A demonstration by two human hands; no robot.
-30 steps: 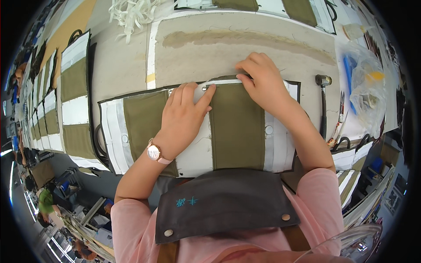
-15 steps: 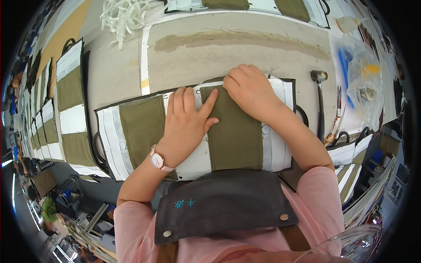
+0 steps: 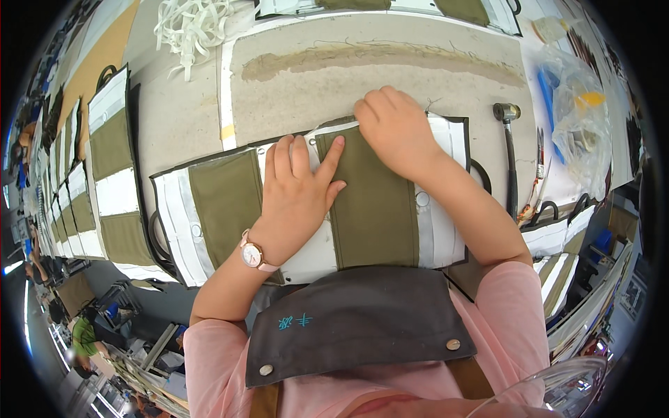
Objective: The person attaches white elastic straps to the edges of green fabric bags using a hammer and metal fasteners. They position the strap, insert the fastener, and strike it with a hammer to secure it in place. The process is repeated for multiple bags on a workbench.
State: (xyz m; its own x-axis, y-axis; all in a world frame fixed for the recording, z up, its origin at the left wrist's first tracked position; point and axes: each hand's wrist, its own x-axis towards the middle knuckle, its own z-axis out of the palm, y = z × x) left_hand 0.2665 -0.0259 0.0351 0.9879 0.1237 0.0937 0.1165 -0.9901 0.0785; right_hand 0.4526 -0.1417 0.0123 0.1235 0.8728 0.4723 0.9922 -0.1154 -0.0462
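Note:
A flat fabric bag panel [image 3: 376, 216] lies across the table in front of me. It has olive pockets, white strips, dark edging and a black loop handle at each end. On its middle my left hand [image 3: 296, 181] rests flat, fingers spread, the index fingertip on the olive pocket near the far edge. My right hand [image 3: 397, 132] is closed at that far edge, right of the left index finger, its fingers curled over the edging. The edge lifts slightly there. Whatever else sits between those fingertips is hidden.
A hammer [image 3: 509, 160] lies to the right, beside a clear plastic bag [image 3: 585, 118]. At the far left sits a tangle of white strips [image 3: 191, 31]. Similar panels [image 3: 115, 139] stand along the left, with another panel [image 3: 390, 5] at the far edge.
My right hand has risen slightly away from me, and the panel's far edge beneath it lifts a little more. The left hand stays in place.

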